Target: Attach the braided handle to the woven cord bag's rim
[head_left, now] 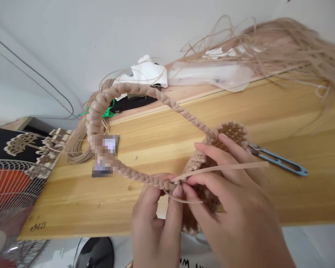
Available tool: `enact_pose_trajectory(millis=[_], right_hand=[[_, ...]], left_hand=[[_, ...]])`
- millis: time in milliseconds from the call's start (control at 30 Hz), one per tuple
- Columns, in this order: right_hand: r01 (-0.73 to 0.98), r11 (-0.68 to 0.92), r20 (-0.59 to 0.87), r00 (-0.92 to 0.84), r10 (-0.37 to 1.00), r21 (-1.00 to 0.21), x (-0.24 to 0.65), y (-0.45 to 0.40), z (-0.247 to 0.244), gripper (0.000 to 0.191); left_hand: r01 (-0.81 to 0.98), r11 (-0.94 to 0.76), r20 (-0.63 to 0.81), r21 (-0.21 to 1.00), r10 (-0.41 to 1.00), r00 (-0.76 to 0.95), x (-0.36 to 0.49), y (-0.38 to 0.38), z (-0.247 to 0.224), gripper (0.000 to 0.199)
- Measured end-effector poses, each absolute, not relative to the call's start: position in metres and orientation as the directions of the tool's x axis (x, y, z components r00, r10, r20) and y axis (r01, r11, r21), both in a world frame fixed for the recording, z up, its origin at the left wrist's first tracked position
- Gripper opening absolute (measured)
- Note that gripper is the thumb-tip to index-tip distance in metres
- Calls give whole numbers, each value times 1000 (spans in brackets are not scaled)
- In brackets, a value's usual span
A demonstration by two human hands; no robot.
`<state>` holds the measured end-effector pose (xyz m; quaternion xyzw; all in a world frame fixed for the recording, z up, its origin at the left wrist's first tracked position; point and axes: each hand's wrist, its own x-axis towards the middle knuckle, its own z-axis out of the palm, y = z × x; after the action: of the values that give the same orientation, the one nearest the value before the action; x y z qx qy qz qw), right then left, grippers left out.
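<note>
A woven basket (198,160) in light brown strips is tilted in front of me, much of its body hidden behind my hands. Its looped, wrapped handle (95,118) arches up and to the left. My left hand (159,216) pinches the near foot of the handle between thumb and fingers. Close beside it, my right hand (226,190) has thumb and index finger closed at the same joint, while its other fingers rest over the basket's rim. From that joint a loose flat strip (234,167) runs out to the right across my right hand. A thinner end curves below.
Blue-handled scissors or a similar cutting tool (284,160) lie to the right on the wooden table (123,201). Loose strips (301,44) heap along the back, near a plastic bag (209,74). A coiled bundle (79,143) is at left, with a wire fan guard (13,186) beyond the edge.
</note>
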<state>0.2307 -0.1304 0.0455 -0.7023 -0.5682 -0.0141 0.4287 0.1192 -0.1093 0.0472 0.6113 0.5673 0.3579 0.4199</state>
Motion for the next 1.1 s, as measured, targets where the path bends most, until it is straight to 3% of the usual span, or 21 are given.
enact_pose_trajectory(millis=[167,633,767,1100], right_hand=[[759,29,480,381,790,-650,232,-129,46,17],[720,35,449,393,802,-693,232,-125,51,18],[718,55,457,381,804,-694,236,-127,50,19],[772,112,449,240,861,-626,243,-132,52,17]], left_hand=[[394,-21,-24,919,994,109,121,-108,49,16],[317,154,-184,936,981,66,120,-105,56,24],[286,130,-140,949,990,15,124,-104,58,32],[308,50,-59,950,998,19,124,-106,57,30]])
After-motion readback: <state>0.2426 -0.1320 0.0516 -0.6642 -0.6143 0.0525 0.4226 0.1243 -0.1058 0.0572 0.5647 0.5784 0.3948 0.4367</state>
